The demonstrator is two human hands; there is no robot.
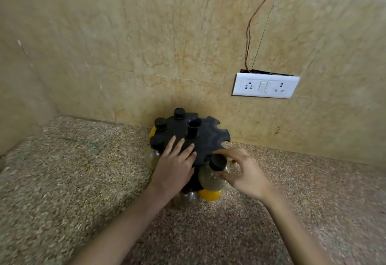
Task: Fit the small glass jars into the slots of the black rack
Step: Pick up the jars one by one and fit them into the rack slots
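While the flat left hand (173,166) steadies the black rack (208,137), the right hand (246,173) pinches a glass jar (211,177) in; some slots (224,144) are empty.

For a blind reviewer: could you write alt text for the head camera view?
The right hand holds a black-capped jar at a near slot of a black rack, while the left hand presses flat on its top. The rack stands on a speckled counter, below a white socket.

Bare left hand (174,168), right hand (245,174), forearms (129,221).
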